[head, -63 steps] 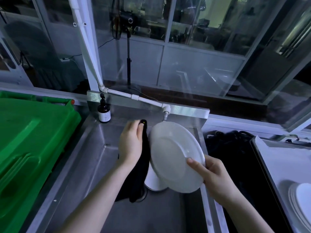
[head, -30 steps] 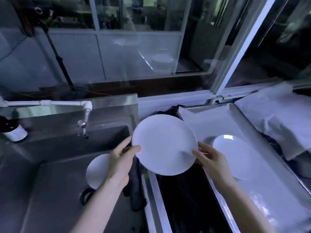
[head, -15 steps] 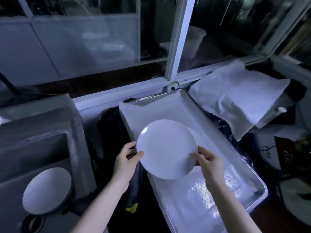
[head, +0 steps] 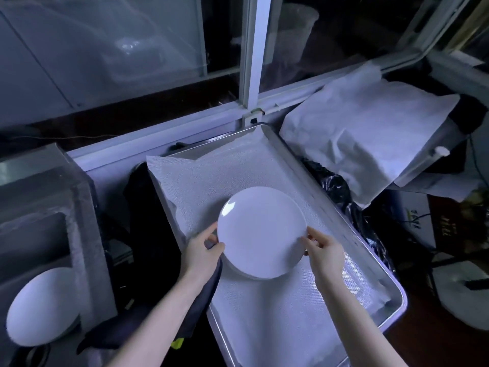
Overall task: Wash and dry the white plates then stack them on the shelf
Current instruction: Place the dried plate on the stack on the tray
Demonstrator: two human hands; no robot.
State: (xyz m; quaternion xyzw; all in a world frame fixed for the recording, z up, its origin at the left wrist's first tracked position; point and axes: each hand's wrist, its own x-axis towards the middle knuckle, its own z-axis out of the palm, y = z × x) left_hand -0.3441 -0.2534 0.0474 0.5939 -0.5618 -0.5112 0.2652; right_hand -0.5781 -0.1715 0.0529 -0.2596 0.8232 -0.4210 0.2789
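Being held at frame centre, the round white ceramic plate is pinched at opposite rims by the left hand and right hand, seemingly to be squared onto the plate below in the lined metal tray.

My view, dim and blue-tinted: one small glare spot at the upper-left edge of the white plate, faint sheen across the mesh liner, hazy reflections in the window glass, black shadow left of the tray, window frame skewed by the wide lens.
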